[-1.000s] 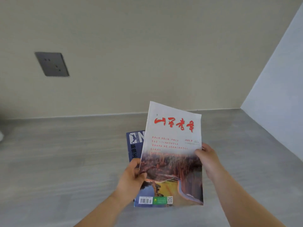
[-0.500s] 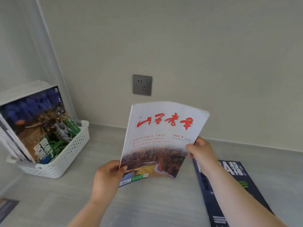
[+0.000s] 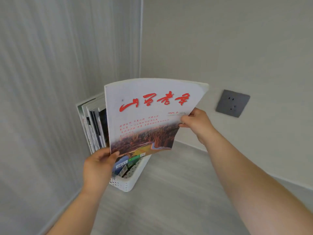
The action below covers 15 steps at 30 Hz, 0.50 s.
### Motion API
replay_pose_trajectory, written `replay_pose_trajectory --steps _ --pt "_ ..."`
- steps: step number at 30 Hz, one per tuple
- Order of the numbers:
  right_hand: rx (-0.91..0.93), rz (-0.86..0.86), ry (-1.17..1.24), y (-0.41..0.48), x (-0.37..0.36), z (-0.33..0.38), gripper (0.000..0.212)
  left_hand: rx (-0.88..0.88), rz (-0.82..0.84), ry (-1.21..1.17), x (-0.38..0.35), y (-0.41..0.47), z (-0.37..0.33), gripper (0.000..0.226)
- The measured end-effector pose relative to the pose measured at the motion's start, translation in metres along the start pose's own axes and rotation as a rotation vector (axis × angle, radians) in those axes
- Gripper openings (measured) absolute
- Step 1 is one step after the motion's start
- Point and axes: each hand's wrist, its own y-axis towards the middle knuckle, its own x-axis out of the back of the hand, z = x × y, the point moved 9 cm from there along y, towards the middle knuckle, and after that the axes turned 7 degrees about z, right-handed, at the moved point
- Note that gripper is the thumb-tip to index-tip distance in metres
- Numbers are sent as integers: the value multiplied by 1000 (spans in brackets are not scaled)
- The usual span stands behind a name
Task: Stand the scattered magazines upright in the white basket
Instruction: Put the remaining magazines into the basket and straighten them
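Both hands hold one magazine [image 3: 152, 116] upright in the centre of the frame: white cover, red brush-script title, reddish landscape photo across its lower half. The left hand [image 3: 99, 164] pinches the lower left corner with its thumb on the cover. The right hand [image 3: 197, 122] grips the right edge higher up, thumb also on the front. The hands are well apart, each clamped on this magazine, and the pages bow slightly along the top.

The magazine's lower edge sits at the mouth of the white basket [image 3: 133, 180], a perforated plastic one standing on the grey wood-grain worktop [image 3: 169, 200]. I cannot tell whether it touches the basket's floor. Just behind it, left of centre, other magazines [image 3: 94, 122] stand upright in the basket. A grey wall socket [image 3: 232, 103] is at the right.
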Motion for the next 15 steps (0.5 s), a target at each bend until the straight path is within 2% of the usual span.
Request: replay_pose_trajectory --steps 7,11,15 --pt "7 42 -23 49 -61 -3 31 60 22 61 11 15 41 46" --pt "-50 45 -29 62 -83 -25 30 135 31 225 17 14 68 47" --pt "-117 20 -32 74 -96 -46 31 111 32 420 20 17 68 45"
